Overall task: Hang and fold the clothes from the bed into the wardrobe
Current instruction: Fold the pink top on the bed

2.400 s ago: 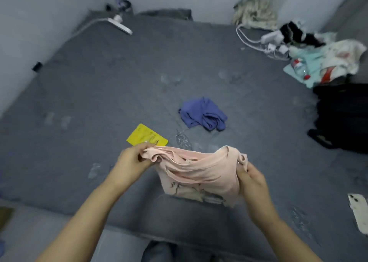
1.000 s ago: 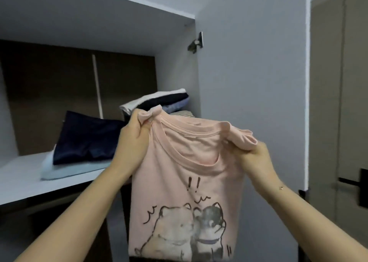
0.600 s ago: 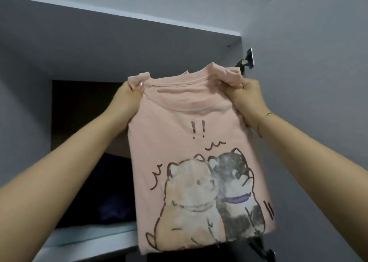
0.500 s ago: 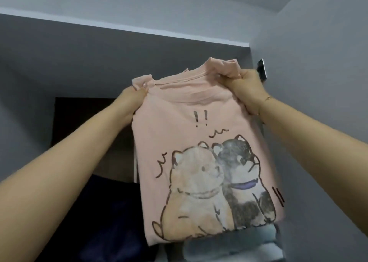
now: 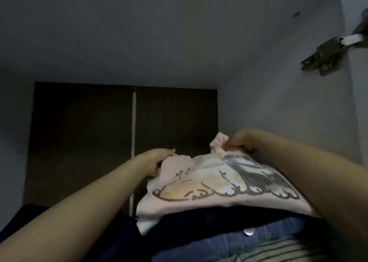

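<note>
Resting a Folded Pink T-Shirt on the Wardrobe Stack

Seen from low down, the inside of the wardrobe [image 5: 139,33] is shown, with its grey top panel overhead and a dark brown back panel [image 5: 83,138] split by a pale vertical strip.

At the far left, a dark navy garment [image 5: 23,220] is glimpsed behind the left forearm. The left hand [image 5: 157,161] is reached in over it and is set at the far left corner of the pink T-shirt [image 5: 199,200]; its fingers [image 5: 169,152] are curled onto a bunched fold of pink cloth, which is gripped there.

The T-shirt is laid folded, print side up, on top of a stack of folded clothes in the right part of the compartment. A cartoon print of two animals, one tan and one dark grey, is seen foreshortened across it. Directly under it a black garment [image 5: 199,222] is stacked, then a blue denim piece [image 5: 258,241] with a metal button [image 5: 249,232], then a striped garment [image 5: 278,251] at the bottom edge.

Further right, the right hand [image 5: 241,142] is held at the shirt's far right corner, where a raised tuft of pink fabric is pinched between curled fingers and thumb.

On the right side wall, a metal door hinge [image 5: 326,54] is fixed near the top.
</note>
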Tool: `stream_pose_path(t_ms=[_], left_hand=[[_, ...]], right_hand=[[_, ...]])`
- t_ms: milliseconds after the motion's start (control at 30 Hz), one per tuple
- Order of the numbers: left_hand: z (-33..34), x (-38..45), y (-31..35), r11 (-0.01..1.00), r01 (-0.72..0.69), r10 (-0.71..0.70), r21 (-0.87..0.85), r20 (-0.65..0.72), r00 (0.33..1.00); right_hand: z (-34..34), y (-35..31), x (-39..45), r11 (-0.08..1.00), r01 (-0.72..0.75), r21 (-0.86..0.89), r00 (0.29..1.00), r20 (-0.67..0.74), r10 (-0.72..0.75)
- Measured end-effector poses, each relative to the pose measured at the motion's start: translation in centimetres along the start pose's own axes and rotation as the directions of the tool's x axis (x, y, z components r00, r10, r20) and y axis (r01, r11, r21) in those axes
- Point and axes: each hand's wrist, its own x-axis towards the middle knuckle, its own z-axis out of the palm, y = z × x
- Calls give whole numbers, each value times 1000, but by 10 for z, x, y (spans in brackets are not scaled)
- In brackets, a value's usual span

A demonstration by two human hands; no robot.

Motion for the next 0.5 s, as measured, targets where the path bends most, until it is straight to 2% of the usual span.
stream_pose_path(t_ms=[67,133,233,267,300,367,433,500], left_hand=[[-11,5,-18,998,32,-37,50,114,993],[-16,3,-22,997,-41,29,72,155,987],[-15,-3,-23,949,-232,217,211,94,972],[-16,-5,-21,941,-280,270,189,76,960],[-17,-7,-18,933,-325,322,155,44,946],[-24,-13,-5,913,-406,408,40,-57,911],[-34,-15,6,893,-449,435,-39,-190,880],[-39,-17,5,932,-361,346,-40,-205,915]], right_hand=[[3,6,-3,994,-101,-47,941,320,111],[-14,5,-12,995,-95,-15,879,467,91],[-33,7,-29,999,2,35,788,615,-23],[-36,7,-35,999,33,37,800,598,-49],[-37,5,-38,997,61,56,846,527,-82],[-38,-8,-38,976,151,158,951,245,-186],[-39,-22,-39,938,236,254,967,31,-252],[-32,-26,-37,934,256,249,966,-30,-256]])
